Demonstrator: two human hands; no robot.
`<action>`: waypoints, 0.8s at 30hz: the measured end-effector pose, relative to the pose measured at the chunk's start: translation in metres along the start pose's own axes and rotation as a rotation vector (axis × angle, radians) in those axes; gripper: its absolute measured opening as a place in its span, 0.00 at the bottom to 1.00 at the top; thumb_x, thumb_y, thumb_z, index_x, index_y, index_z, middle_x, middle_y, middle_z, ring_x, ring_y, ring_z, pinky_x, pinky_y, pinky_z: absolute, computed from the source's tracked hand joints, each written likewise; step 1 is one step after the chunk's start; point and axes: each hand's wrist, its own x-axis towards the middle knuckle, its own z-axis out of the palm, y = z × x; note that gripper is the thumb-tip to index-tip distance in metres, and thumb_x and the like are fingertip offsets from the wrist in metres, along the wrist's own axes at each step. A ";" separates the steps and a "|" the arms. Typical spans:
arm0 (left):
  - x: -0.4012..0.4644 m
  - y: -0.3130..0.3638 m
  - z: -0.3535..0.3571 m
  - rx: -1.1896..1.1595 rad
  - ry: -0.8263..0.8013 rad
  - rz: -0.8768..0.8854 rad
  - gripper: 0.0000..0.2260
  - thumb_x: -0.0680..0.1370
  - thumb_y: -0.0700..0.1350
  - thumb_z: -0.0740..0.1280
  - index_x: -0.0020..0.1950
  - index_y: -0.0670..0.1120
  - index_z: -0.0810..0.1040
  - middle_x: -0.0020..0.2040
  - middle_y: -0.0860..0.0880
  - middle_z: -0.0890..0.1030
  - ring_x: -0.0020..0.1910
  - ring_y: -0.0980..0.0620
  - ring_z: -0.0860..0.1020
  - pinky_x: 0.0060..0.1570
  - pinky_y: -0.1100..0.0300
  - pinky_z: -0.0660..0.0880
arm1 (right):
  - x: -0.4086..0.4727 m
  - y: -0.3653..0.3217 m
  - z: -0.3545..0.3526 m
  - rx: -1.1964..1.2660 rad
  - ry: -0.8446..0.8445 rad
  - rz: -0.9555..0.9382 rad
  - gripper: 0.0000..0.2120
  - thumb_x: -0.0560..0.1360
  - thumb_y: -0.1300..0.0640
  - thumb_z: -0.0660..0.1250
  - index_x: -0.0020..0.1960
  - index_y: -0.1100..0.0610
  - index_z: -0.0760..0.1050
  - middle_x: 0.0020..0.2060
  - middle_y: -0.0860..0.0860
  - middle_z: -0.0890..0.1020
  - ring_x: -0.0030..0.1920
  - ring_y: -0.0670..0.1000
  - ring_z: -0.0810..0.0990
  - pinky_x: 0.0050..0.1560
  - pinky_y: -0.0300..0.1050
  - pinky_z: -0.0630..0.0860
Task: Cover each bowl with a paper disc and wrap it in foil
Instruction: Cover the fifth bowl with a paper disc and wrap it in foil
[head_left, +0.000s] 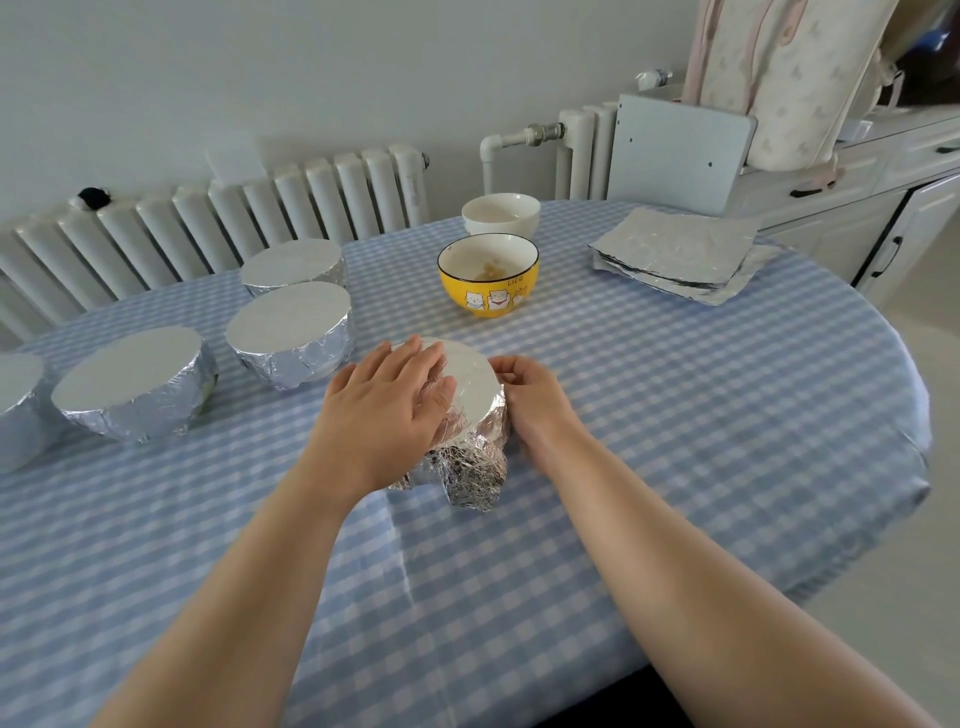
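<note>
Your left hand (387, 402) lies flat, fingers straight, on the white paper disc (475, 382) topping the foil-wrapped bowl (470, 452) at the table's middle. Your right hand (530, 397) pinches the crinkled foil at that bowl's rim. Left of this bowl sit four smooth-topped wrapped bowls (291, 338). Behind it stand a glossy yellow bowl (488, 275) and a white bowl (501, 214); a stack of square foil sheets (675, 254) lies behind it to the right on the checked tablecloth (675, 415).
</note>
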 end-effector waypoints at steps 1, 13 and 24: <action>0.000 0.000 0.000 -0.002 0.002 -0.001 0.32 0.76 0.65 0.40 0.79 0.59 0.56 0.80 0.57 0.55 0.79 0.53 0.51 0.77 0.50 0.48 | 0.000 0.000 0.000 -0.002 -0.012 0.004 0.09 0.79 0.66 0.63 0.45 0.55 0.78 0.27 0.45 0.81 0.29 0.48 0.79 0.35 0.48 0.76; -0.002 0.000 0.000 0.005 0.005 -0.033 0.28 0.79 0.64 0.41 0.79 0.60 0.56 0.80 0.58 0.54 0.79 0.54 0.50 0.76 0.52 0.47 | -0.007 -0.009 -0.004 -0.005 0.073 0.003 0.06 0.80 0.61 0.65 0.45 0.56 0.79 0.32 0.51 0.81 0.27 0.47 0.78 0.24 0.36 0.74; -0.005 0.009 0.003 -0.028 0.091 -0.153 0.22 0.83 0.58 0.48 0.77 0.57 0.61 0.80 0.55 0.57 0.79 0.50 0.53 0.76 0.51 0.49 | -0.020 -0.016 -0.009 -0.220 0.016 -0.168 0.31 0.78 0.37 0.61 0.35 0.65 0.73 0.30 0.53 0.71 0.32 0.51 0.67 0.37 0.46 0.65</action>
